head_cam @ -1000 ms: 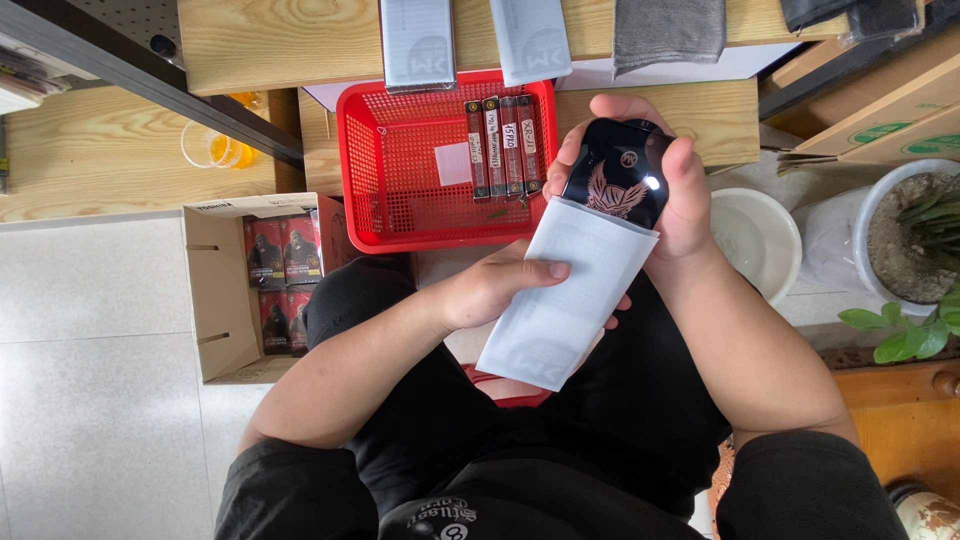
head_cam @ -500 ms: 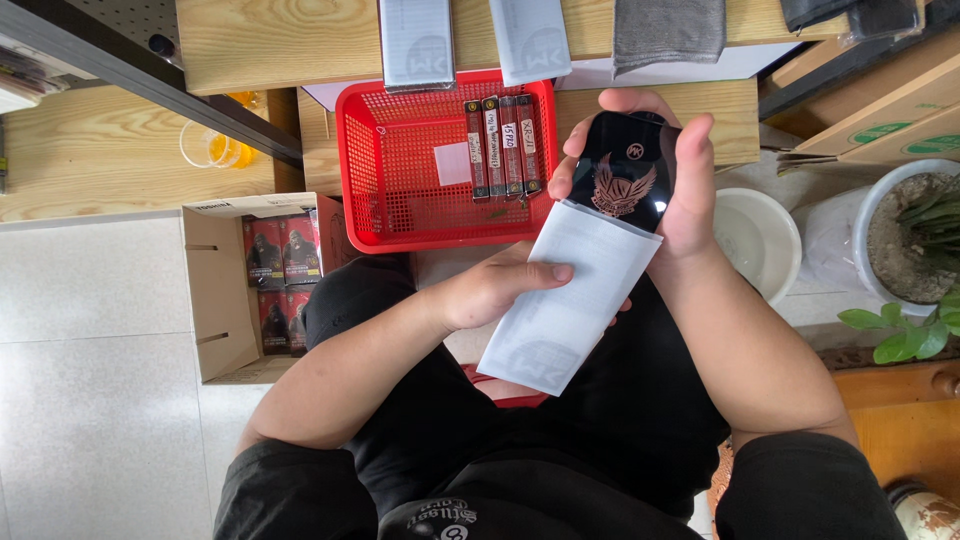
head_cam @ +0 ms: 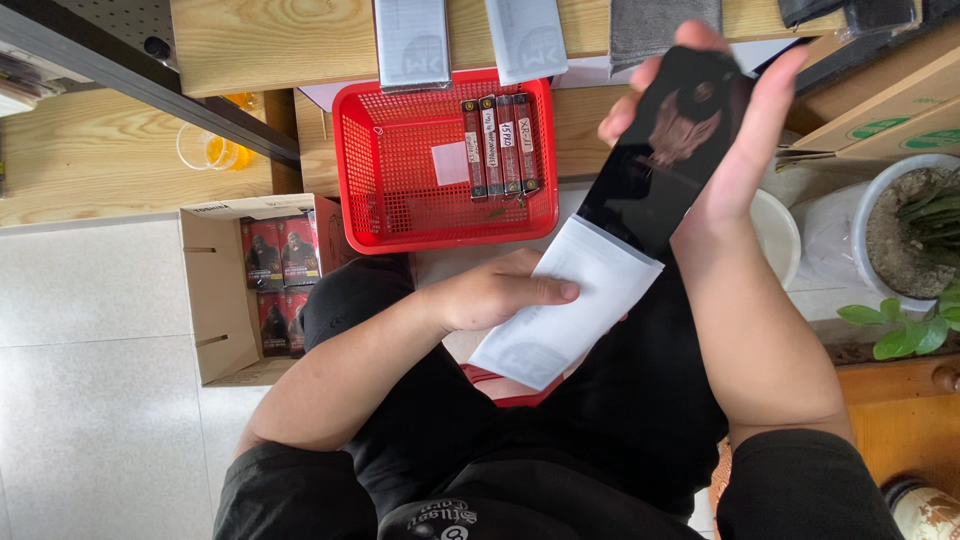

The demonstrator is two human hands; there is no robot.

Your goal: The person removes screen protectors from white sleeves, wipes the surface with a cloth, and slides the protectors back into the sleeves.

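My right hand (head_cam: 748, 165) grips the upper end of a flat black box (head_cam: 655, 160) with a brown figure printed on it. The box is tilted, and its lower end sits inside a white paper sleeve (head_cam: 565, 310). My left hand (head_cam: 500, 292) pinches that sleeve near its open end, thumb on top. Both are held above my lap, in front of a red mesh basket (head_cam: 400, 205). Most of the black box is out of the sleeve.
The red basket holds several slim dark boxes (head_cam: 500, 145) and a white slip. An open cardboard carton (head_cam: 212, 300) with red-and-black packs stands on the tiled floor at left. A white bowl (head_cam: 782, 235) and a potted plant (head_cam: 915, 230) are at right.
My right hand has moved up and away, drawing the black box further out of the white sleeve. My left hand has kept the sleeve in place.
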